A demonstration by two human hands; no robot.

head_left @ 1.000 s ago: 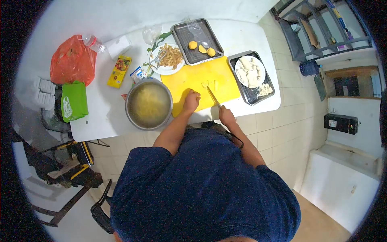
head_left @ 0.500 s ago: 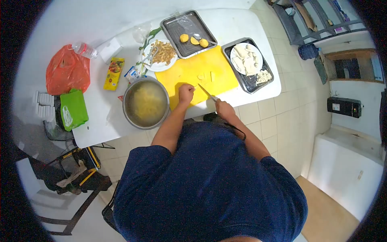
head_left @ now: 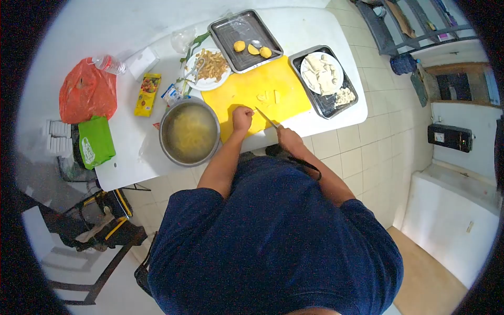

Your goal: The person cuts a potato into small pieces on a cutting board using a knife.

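Observation:
My right hand is closed around the handle of a knife, whose blade slants up and left over the yellow cutting board. The knife tip lies close to the fingers of my left hand. That hand is curled at the board's near edge; whatever its fingertips pinch is too small to make out. Several pale yellow cut pieces rest on the board just beyond the blade. Left of my left hand, a metal pot holds cloudy liquid with yellow pieces in it.
Behind the board, a dark tray holds yellow peeled potato-like pieces and a spoon. A plate of brown strips with tongs stands beside it. Right, another tray carries a plate of white pieces. A yellow packet lies left.
The knife has shifted slightly left, its tip closer to my left hand. The thin yellow sliver that showed at my left fingertips is now barely visible.

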